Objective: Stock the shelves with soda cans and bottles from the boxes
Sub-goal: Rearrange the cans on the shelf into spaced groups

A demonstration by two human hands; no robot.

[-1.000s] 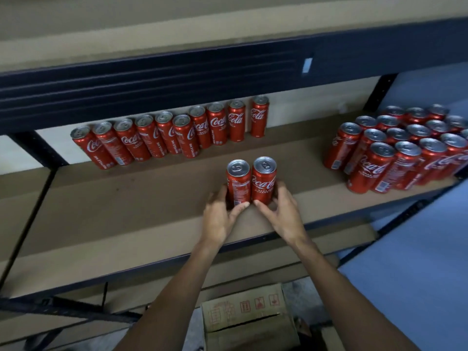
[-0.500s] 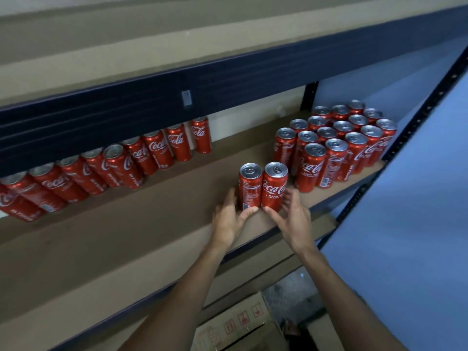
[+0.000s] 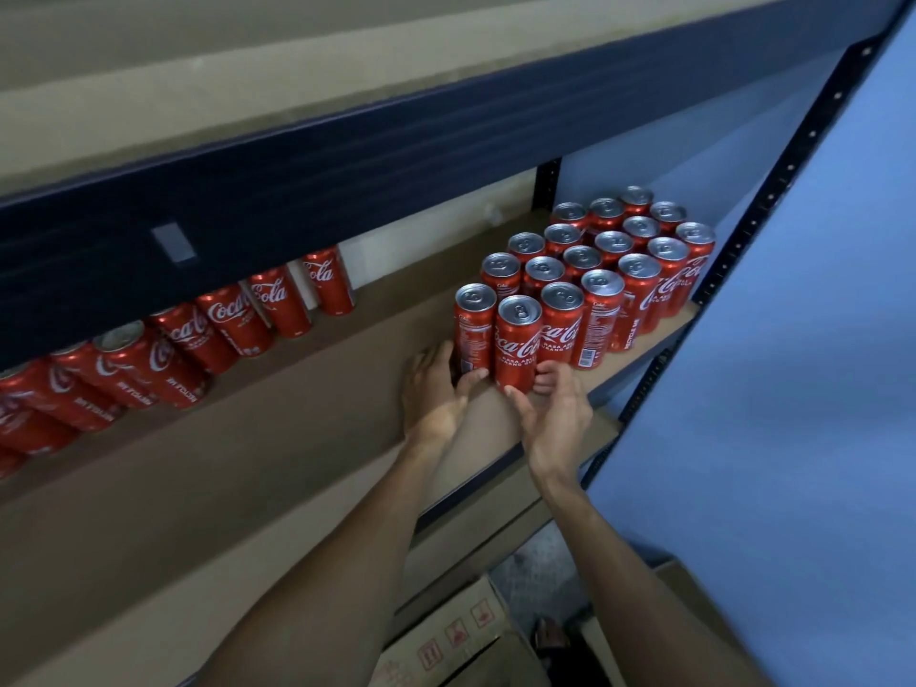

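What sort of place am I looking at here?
Most likely a stockroom or warehouse, though a shop's back room is possible. A bare metal rack with plain board shelves holds many identical red cans, and a cardboard box sits on the floor below.

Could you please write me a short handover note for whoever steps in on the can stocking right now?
Left hand grips the left can near its base; right hand grips the right can the same way.
Both cans stand upright on the shelf, side by side, against the front-left corner of the can block at the right end. A can row lines the back on the left.
Done: block and row stocked; this pair looks placed.
Left: let go, then fetch more from the box below; its contents are hidden. No bottles in view.
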